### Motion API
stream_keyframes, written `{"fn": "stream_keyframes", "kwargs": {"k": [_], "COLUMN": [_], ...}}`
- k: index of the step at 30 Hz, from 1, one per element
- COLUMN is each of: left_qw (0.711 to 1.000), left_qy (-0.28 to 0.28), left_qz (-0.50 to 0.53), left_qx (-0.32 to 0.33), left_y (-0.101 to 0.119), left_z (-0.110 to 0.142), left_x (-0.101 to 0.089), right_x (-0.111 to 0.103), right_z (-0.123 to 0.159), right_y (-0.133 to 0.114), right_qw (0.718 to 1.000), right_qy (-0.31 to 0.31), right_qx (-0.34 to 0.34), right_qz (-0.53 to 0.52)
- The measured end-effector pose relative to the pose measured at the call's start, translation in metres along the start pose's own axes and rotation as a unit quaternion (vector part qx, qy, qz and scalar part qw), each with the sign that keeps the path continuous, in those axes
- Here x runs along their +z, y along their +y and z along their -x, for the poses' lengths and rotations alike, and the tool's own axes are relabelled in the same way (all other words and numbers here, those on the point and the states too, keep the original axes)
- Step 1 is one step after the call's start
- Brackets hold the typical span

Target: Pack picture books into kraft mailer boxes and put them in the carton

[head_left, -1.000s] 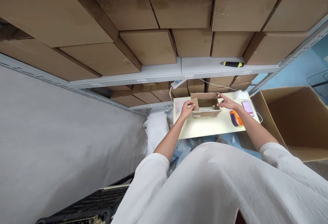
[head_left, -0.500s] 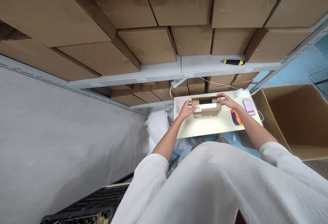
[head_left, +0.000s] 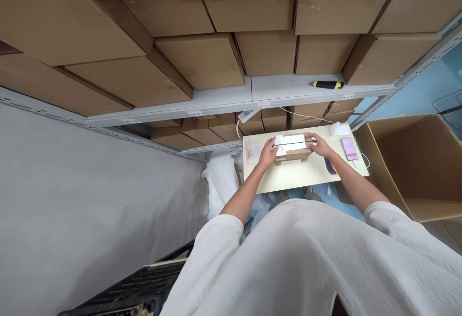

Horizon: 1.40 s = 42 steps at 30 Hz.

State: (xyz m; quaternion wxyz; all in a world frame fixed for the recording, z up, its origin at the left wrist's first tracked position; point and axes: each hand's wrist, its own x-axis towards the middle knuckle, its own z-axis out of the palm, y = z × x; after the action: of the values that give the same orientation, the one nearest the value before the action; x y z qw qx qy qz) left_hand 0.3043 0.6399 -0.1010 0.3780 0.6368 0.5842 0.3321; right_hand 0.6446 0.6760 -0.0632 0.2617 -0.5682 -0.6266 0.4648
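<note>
A small cardboard box [head_left: 290,155] stands on the pale yellow table [head_left: 267,178], its top flaps folded nearly together with a thin dark gap between them. White patches cover much of the flaps. My left hand [head_left: 269,152] grips the box's left end, fingers at the top edge and thumb on the near side. At the right end, my right hand [head_left: 318,145] holds the flap edges between thumb and fingers. An orange and blue tape dispenser [head_left: 330,166] lies on the table, partly covered by my right forearm.
A phone [head_left: 349,149] and a small white object [head_left: 339,128] lie at the table's right. A large open carton [head_left: 426,162] stands beyond. Above, a metal shelf [head_left: 274,87] bears several cardboard boxes and a black-yellow utility knife [head_left: 327,85]. A black crate [head_left: 133,282] is lower left.
The box's top flaps have come down; the opening seen before is now only a narrow slit. Both hands have stayed at the box's ends and shifted slightly.
</note>
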Motion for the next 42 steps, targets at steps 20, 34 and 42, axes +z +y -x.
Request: {"fn": "stream_keyframes", "kwargs": {"k": [20, 34, 42], "left_qw": [0.998, 0.972, 0.976], "left_qy": [-0.026, -0.135, -0.112], "left_qz": [0.021, -0.151, -0.163], "left_qx": [-0.054, 0.119, 0.089], "left_y": [-0.014, 0.039, 0.045], "left_z": [0.033, 0.030, 0.027], "left_x": [0.040, 0.089, 0.096], "right_x": [0.011, 0.024, -0.020], "right_z": [0.018, 0.034, 0.089], "right_y": [0.045, 0.037, 0.079], "right_qw": [0.998, 0.995, 0.969], "right_qy": [0.017, 0.049, 0.090], "right_qx": [0.006, -0.007, 0.102], "right_qz": [0.052, 0.089, 0.205]}}
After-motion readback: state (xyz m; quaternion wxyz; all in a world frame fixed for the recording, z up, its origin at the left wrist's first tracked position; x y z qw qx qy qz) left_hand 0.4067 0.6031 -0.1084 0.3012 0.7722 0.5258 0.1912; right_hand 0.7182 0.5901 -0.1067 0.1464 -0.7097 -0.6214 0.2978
